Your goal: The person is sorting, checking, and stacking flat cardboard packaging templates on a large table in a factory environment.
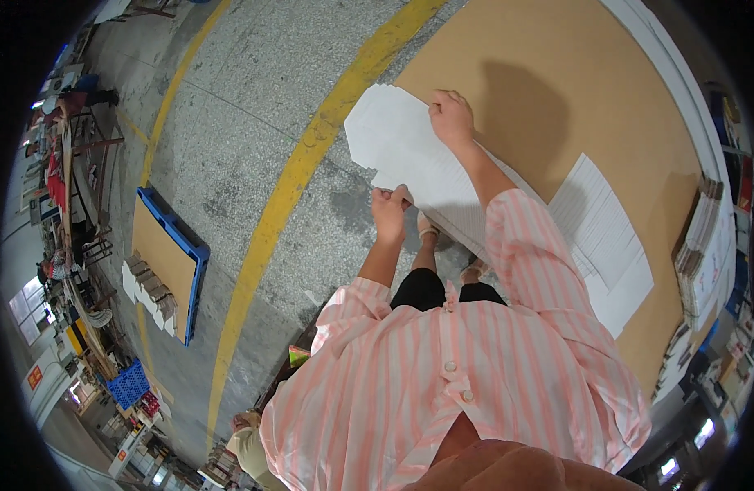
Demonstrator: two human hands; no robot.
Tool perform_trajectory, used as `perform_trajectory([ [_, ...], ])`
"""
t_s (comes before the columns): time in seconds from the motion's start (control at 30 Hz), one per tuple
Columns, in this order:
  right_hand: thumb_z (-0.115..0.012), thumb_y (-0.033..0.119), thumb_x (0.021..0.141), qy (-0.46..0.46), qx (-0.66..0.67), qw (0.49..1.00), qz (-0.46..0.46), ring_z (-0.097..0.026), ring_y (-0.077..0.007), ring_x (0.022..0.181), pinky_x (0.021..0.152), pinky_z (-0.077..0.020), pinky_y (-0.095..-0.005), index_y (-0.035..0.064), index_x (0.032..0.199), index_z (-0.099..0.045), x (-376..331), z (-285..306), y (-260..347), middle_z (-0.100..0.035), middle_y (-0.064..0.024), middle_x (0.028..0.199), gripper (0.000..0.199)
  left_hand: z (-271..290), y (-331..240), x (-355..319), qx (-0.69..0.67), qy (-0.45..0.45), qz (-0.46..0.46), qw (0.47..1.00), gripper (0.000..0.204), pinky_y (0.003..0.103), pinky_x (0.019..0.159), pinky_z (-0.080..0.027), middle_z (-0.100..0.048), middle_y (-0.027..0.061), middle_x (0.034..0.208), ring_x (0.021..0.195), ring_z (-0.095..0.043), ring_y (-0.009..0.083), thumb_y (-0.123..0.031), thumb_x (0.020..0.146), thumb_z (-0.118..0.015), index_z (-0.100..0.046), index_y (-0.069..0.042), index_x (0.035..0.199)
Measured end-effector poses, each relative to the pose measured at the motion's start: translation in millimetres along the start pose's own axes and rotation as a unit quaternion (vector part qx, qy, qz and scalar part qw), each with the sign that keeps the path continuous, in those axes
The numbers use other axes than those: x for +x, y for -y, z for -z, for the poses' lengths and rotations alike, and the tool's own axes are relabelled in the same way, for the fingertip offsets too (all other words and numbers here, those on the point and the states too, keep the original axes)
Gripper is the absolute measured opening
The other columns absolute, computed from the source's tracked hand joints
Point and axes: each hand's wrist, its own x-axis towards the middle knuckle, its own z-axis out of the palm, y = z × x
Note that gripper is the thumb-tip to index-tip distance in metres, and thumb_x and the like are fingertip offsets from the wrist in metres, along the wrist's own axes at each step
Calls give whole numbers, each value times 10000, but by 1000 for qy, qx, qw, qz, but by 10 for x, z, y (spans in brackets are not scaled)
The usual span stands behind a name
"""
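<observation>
White cardboard (pixel 422 155) gripped by left hand (pixel 388 214) at twelve o'clock, touched by right hand (pixel 453 121) at one, grip unclear

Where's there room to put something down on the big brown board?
The widest bare patch on the board is beyond the right hand, between the white sheets, the fanned pile and the board's far edge. It's crowded under both piles and by the stack at the right.
</observation>
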Motion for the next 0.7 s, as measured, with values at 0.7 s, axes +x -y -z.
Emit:
perform_trajectory([
  [0.7, -563, 156, 688, -133, -244, 866, -416, -486, -332, 1002, 869, -407, -415, 109, 1043, -575, -4071, 2575, -2711, -540, -143, 1075, 358, -514, -347, 551, 734, 39, -435, 521, 180, 431, 746, -441, -603, 174, 817, 822, -556, 326, -130, 739, -503, -617, -13, 814],
])
